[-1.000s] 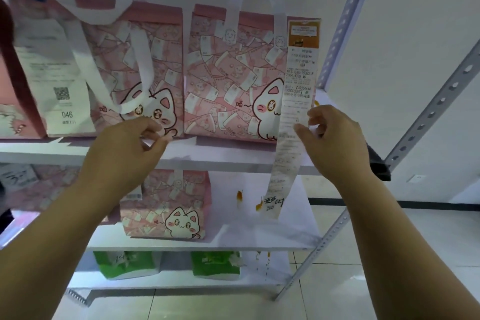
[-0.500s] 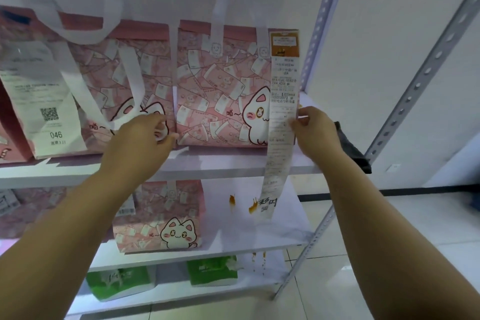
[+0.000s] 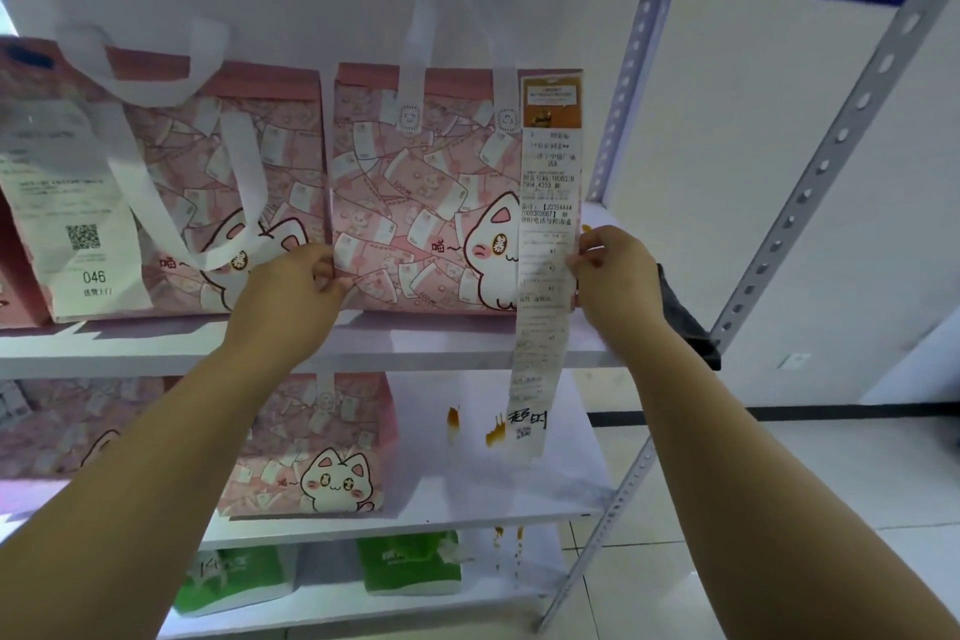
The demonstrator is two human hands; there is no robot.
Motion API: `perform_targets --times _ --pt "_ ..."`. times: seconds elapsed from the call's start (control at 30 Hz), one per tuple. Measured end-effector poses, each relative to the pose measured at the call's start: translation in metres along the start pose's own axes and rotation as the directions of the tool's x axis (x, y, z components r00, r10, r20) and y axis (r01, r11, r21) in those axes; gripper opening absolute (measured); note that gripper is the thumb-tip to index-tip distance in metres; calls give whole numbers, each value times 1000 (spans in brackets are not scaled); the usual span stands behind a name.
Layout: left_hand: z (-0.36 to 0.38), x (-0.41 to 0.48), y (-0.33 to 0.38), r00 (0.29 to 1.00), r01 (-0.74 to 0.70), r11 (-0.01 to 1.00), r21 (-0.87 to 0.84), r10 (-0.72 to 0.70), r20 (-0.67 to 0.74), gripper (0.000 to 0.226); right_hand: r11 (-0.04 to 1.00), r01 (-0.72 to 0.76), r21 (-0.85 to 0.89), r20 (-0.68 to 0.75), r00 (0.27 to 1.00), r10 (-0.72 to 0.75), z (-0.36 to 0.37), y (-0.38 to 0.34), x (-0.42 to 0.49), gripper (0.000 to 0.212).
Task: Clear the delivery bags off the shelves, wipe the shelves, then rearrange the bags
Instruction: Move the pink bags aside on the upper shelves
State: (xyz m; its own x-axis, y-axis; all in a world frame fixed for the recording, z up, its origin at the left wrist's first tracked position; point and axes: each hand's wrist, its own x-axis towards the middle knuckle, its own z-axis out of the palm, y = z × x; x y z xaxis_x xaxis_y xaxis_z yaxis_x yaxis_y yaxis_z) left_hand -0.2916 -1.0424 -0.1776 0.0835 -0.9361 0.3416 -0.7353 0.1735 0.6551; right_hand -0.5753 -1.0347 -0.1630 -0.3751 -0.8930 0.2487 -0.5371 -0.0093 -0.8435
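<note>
A pink cat-print delivery bag (image 3: 421, 203) stands upright on the upper shelf (image 3: 415, 343), with a long white receipt (image 3: 545, 276) hanging down its right side. My left hand (image 3: 291, 296) grips the bag's lower left edge. My right hand (image 3: 618, 276) holds the lower right edge, fingers over the receipt. Beside it on the left stands a second pink cat bag (image 3: 208, 192) with drooping white handles, and further left another bag with a label reading 046 (image 3: 78, 224).
The shelf below holds a pink cat bag (image 3: 317, 447) and orange stains (image 3: 472, 426). Two green bags (image 3: 410, 561) sit on the lowest shelf. A dark cloth (image 3: 685, 317) lies at the upper shelf's right end, by the perforated metal posts (image 3: 810, 182). Tiled floor lies to the right.
Both hands have closed in on the right-hand bag's lower edges. The camera has tilted up, so the shelves sit lower in view.
</note>
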Motion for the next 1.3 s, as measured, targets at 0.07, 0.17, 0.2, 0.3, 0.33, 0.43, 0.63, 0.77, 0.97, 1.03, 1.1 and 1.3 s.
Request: perform_targets --times 0.07,0.17,0.2,0.3,0.33,0.43,0.63,0.77,0.97,1.03,1.1,1.3 --pt "-1 -5 2 1000 -12 999 -52 10 -24 17 999 30 -16 -23 999 -30 -8 -1 -7 8" --pt "-9 -17 4 997 -30 994 -110 23 -70 16 997 74 -22 -49 996 -75 -22 -4 -22 8" --pt "-13 -21 5 996 -40 992 -124 30 -82 14 996 91 -18 -58 994 -92 -27 -5 -29 10" --pt "-28 -39 10 991 -89 983 -162 71 -111 14 992 126 -1 -94 988 -126 -41 -12 -55 21" --pt "-33 -46 12 989 -111 978 -175 92 -112 14 992 129 10 -101 987 -128 -46 -14 -65 21" --pt "-46 -68 14 985 -163 968 -192 148 -90 14 993 101 61 -98 991 -94 -61 -18 -100 13" --pt "-58 -114 25 971 -232 941 -246 239 -2 15 996 77 36 -170 983 -69 -95 -8 -177 10" --pt "-44 -140 43 949 -274 915 -296 308 74 13 999 42 11 -245 969 -38 -130 9 -222 13" --pt "4 -169 108 878 -373 850 -373 453 156 13 999 -34 -11 -402 915 27 -207 42 -269 15" --pt "25 -179 136 845 -414 817 -401 509 164 13 998 -56 -24 -450 892 39 -236 57 -278 16" --pt "49 -189 167 811 -452 789 -417 558 176 13 996 -72 -43 -492 870 42 -267 73 -285 18" --pt "145 -217 271 740 -468 712 -523 640 209 13 988 -113 -109 -574 818 30 -375 134 -287 20"
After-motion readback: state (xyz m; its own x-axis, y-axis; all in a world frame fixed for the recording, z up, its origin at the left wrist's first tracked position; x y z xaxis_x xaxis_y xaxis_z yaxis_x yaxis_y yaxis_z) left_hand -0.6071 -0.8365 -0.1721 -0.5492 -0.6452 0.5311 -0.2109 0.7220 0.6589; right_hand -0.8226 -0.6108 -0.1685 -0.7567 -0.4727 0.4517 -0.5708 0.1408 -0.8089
